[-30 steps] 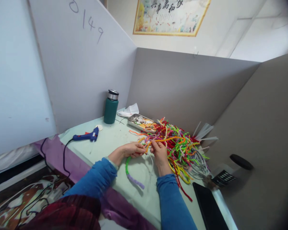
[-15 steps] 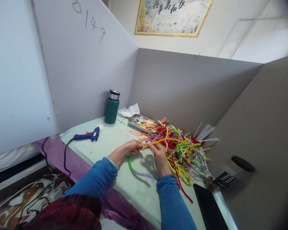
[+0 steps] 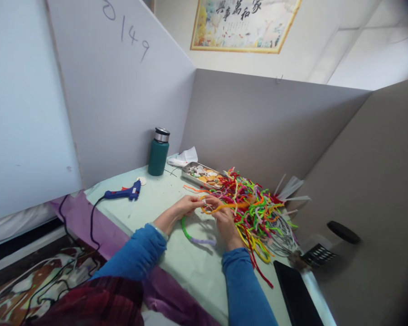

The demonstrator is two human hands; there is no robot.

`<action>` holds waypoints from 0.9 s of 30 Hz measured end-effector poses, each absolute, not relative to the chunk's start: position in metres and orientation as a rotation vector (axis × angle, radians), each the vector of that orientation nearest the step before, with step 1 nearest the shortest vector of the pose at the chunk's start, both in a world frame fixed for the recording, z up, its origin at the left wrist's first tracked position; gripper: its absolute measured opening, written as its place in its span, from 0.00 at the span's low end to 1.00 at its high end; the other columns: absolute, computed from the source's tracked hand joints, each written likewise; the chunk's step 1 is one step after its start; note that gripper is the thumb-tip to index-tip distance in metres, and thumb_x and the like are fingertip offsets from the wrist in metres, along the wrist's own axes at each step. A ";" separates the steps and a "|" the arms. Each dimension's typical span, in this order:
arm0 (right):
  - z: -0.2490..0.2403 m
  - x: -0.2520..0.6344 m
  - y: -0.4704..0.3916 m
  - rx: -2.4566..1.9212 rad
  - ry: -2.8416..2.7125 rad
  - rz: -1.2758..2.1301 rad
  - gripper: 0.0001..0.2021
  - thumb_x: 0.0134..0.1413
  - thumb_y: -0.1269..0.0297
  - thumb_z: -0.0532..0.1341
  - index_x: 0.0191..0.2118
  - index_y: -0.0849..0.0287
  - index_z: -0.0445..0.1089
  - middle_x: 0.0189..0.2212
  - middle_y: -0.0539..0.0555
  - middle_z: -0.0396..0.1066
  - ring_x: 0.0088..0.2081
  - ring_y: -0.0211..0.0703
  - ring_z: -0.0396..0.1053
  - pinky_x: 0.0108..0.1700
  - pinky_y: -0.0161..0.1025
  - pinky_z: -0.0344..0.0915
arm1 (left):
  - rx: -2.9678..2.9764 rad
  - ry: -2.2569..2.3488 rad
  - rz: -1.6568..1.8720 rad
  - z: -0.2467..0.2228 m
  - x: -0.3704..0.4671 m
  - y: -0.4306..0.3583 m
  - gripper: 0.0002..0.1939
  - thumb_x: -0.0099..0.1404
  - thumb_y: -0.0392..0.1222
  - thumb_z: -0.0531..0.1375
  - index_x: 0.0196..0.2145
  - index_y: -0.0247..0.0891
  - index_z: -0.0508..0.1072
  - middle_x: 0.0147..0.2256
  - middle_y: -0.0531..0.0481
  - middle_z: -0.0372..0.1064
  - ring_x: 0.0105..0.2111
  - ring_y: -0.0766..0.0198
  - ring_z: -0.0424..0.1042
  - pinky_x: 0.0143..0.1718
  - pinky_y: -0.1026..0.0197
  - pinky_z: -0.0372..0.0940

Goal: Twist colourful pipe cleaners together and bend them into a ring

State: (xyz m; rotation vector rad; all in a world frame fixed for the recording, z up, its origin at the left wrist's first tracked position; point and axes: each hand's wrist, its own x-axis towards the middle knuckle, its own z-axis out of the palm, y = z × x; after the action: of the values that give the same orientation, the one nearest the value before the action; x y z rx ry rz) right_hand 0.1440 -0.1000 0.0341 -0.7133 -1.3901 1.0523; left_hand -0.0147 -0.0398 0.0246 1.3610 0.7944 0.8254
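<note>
My left hand [image 3: 185, 207] is closed, its fingertips pinching pipe cleaners above the table. A pipe cleaner strand, green and then lilac [image 3: 204, 241], curves down below it. My right hand [image 3: 223, 219] pinches an orange pipe cleaner [image 3: 229, 206], which loops between the hands and stretches right over the pile. Fingertips of both hands nearly meet, so the exact join of the strands is hidden. A tangled heap of coloured pipe cleaners [image 3: 255, 199] lies just beyond and to the right of my right hand.
A metal tray [image 3: 204, 182] of small flat pieces sits behind the hands. The blue glue gun [image 3: 124, 193] lies at left, its cord running off the edge. A green bottle [image 3: 158, 154] stands near the partition [image 3: 258, 122]. At right is a black flat object [image 3: 297, 294].
The fingers of my right hand have lifted and shifted slightly away from me. The orange pipe cleaner now bends in a loop near the fingertips. My left hand has barely moved.
</note>
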 end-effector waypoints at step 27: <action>0.031 0.146 -0.105 -0.761 -1.278 1.437 0.15 0.48 0.60 0.63 0.44 0.57 0.71 0.43 0.56 0.71 0.37 0.41 0.71 0.36 0.37 0.69 | 1.423 0.977 1.159 0.021 -0.014 -0.030 0.16 0.53 0.51 0.62 0.29 0.32 0.73 0.18 0.56 0.62 0.15 0.75 0.52 0.16 0.68 0.45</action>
State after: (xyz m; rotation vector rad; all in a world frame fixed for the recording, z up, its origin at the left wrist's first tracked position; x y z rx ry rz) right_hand 0.1463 -0.1050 0.0315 -0.7608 -1.2776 1.4366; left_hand -0.0135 -0.0298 0.0208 1.4235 0.9768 1.1592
